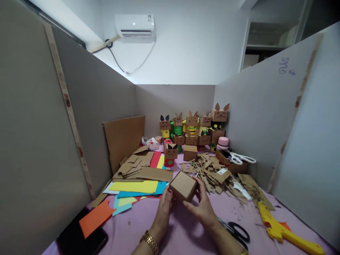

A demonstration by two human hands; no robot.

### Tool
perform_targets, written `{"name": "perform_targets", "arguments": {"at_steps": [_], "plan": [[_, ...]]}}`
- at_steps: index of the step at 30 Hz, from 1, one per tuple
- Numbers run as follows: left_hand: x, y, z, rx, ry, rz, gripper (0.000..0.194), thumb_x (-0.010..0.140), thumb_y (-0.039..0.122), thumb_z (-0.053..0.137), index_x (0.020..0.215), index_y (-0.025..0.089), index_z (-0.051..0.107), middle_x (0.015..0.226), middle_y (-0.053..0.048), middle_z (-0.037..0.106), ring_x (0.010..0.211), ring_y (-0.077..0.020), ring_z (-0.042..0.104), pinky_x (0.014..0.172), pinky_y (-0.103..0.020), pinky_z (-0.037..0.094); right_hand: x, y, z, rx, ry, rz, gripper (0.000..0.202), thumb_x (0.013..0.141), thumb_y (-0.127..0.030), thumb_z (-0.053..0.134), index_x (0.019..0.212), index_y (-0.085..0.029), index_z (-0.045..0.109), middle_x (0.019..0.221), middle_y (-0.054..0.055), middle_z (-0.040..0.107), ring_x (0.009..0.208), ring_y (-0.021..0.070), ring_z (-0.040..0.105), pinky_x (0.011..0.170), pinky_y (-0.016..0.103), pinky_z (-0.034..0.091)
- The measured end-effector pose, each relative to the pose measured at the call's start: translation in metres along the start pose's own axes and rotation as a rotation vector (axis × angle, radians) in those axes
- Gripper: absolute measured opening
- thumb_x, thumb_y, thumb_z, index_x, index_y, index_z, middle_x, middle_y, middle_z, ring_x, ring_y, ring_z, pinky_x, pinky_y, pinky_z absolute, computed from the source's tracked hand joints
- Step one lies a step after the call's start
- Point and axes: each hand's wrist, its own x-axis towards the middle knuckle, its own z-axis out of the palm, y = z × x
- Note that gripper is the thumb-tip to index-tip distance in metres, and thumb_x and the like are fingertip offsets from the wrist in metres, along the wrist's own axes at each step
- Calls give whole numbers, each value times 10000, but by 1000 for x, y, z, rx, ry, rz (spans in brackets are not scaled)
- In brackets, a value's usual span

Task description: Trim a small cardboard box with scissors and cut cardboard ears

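Observation:
A small cardboard box (183, 185), its flat top facing up, is held just above the purple cloth between my two hands. My left hand (165, 209) grips its left side, thumb along the near edge and the other fingers hidden beneath. On the right side my right hand (202, 205) is closed round it, thumb at the front corner and fingers along the far right edge. Black-handled scissors (237, 230) lie beside my right forearm, which hides part of the blades.
Cardboard scraps (209, 170) heap up behind on the right. Coloured paper (132, 187) and cardboard sheets lie left. Several cardboard animal figures (191, 120) stand at the back, near another box (190, 153). A yellow glue gun (281, 228) is at right, a black tablet-like object (79, 242) at left.

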Motion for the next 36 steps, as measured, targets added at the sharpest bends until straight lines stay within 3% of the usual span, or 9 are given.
{"name": "perform_targets", "arguments": {"at_steps": [3, 7, 13, 19, 22, 26, 30, 32, 36], "plan": [[-1, 3, 3, -50, -61, -21, 595, 798, 539, 561, 1293, 217, 491, 1318, -144, 582, 1171, -303, 564, 1008, -481, 410, -4, -2, 0, -141, 3, -108, 800, 607, -241, 804, 1295, -251, 397, 1392, 101, 425, 1314, 301, 353, 1114, 454, 219], [-3, 10, 7, -112, -116, -21, 573, 788, 425, 635, 1305, 234, 478, 1336, -106, 575, 1263, -270, 483, 1079, -415, 342, -5, 1, -2, -394, -11, -269, 801, 654, -228, 762, 1339, -241, 348, 1369, 114, 446, 1288, 313, 383, 1092, 473, 261], [-2, 13, 10, -192, -137, -37, 473, 776, 414, 624, 1192, 194, 576, 1230, -118, 650, 1154, -284, 577, 1031, -438, 403, -3, 7, -3, -483, -40, -351, 777, 663, -213, 753, 1329, -242, 354, 1361, 110, 451, 1283, 313, 389, 1093, 455, 264], [-3, 13, 9, -221, -100, -54, 422, 777, 376, 618, 1152, 184, 599, 1151, -98, 693, 1114, -276, 599, 1001, -422, 422, -4, 8, -5, -455, -94, -323, 783, 686, -313, 767, 1345, -253, 349, 1379, 114, 439, 1295, 313, 370, 1090, 456, 257], [-5, 13, 8, -243, -83, -56, 463, 798, 405, 584, 1211, 198, 564, 1196, -93, 671, 1132, -276, 587, 989, -413, 429, -3, 10, -9, -331, -127, -267, 802, 699, -480, 729, 1369, -259, 349, 1409, 115, 423, 1313, 328, 349, 1084, 468, 253], [-7, 13, 7, -258, -80, -92, 477, 829, 465, 526, 1239, 222, 536, 1244, -80, 644, 1151, -275, 577, 967, -415, 445, -1, 13, -12, -261, -150, -220, 925, 701, -657, 623, 1441, -263, 231, 1456, 125, 373, 1339, 330, 321, 1060, 480, 287], [-7, 12, 6, -256, -66, -131, 556, 809, 555, 520, 1255, 222, 518, 1209, -92, 664, 1094, -284, 615, 929, -417, 469, -3, 8, -6, -242, -252, -151, 1017, 650, -578, 725, 1458, -243, 207, 1470, 137, 359, 1318, 319, 365, 1068, 455, 298], [-7, 13, 6, -266, -70, -137, 625, 810, 608, 480, 1319, 246, 445, 1204, -97, 665, 1076, -279, 628, 921, -419, 474, -4, 6, -3, -303, -212, -159, 1002, 623, -476, 786, 1439, -225, 261, 1461, 141, 364, 1322, 324, 352, 1086, 457, 272], [-8, 15, 10, -281, -105, -136, 756, 793, 629, 495, 1421, 299, 235, 1258, -119, 625, 1113, -268, 611, 946, -424, 454, -2, 7, -1, -488, 15, -208, 943, 605, -359, 818, 1399, -216, 331, 1410, 138, 407, 1313, 335, 343, 1095, 478, 249]]}}
